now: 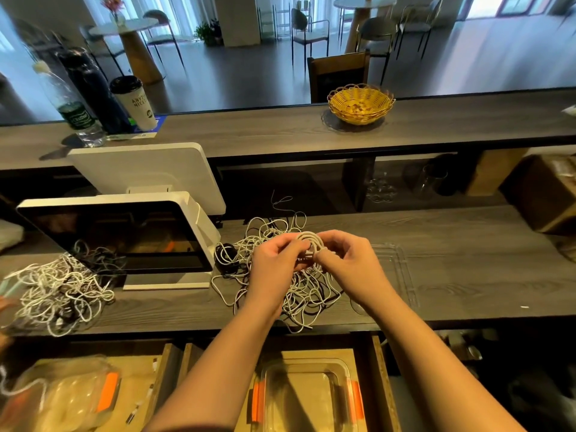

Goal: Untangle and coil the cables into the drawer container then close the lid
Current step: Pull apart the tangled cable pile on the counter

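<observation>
White and black cable heap [59,288] at worktop's [467,275] left edge, partly in front of POS screen [121,241]: not the one in hand. Mid-worktop, second tangle [290,291] w/ small black plug [227,254] at its left side. Above that tangle, left hand [276,260] and right hand [352,263] close together, both pinching small white coil [310,241], fingers curled round its lower part; loops stand up between thumbs. Probably light, limp, springy cord: likely to unwind if let go, so best held across all turns at once, near free end. Clear lid [396,272] flat on worktop just right of hands. Below front edge, open drawer w/ clear container [307,397], orange clips, seemingly nothing in it yet. Judged early: most cable still tangled.
</observation>
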The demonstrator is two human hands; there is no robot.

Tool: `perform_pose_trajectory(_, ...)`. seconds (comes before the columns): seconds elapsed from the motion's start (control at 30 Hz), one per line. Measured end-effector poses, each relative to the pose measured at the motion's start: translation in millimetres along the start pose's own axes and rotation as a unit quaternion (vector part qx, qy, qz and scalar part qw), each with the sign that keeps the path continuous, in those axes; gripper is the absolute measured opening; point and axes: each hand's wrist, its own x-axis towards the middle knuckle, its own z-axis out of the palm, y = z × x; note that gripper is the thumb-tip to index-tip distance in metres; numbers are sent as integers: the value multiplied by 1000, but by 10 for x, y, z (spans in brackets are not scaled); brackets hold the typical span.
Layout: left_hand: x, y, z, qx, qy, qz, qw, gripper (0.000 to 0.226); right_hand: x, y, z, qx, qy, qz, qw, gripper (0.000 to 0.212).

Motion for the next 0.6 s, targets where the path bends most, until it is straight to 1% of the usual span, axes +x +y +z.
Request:
perform_pose_trajectory(0.07,-16,12,21,-13,-15,6,1000,22,4,7,5,-7,33,3,999,13)
perform_pose_trajectory(0.13,10,7,15,-82,-23,-33,996,23,18,-8,-17,-10,37,14,999,10)
perform_pose_trajectory(0.23,43,-16,-4,-180,-46,-103,977,19,21,-61,-55,26,-1,44,999,9)
perform_pose_trajectory(0.33,42,-22,-24,-234,-85,-161,955,17,25,-57,-145,77,-50,70,993,14)
perform_pose_trajectory(0.4,40,-20,-67,-242,-117,-195,943,17,30,-60,-205,52,-93,72,992,15)
perform_pose_trajectory(0.47,52,-51,-111,-239,-134,-219,936,19,25,-74,-235,21,-119,78,990,17)
perform_pose_trajectory(0.53,52,-81,-122,-245,-140,-240,929,19,23,-87,-243,10,-128,93,987,16)
perform_pose_trajectory(0.6,50,-115,-87,-268,-128,-258,919,18,22,-99,-238,5,-130,96,987,13)
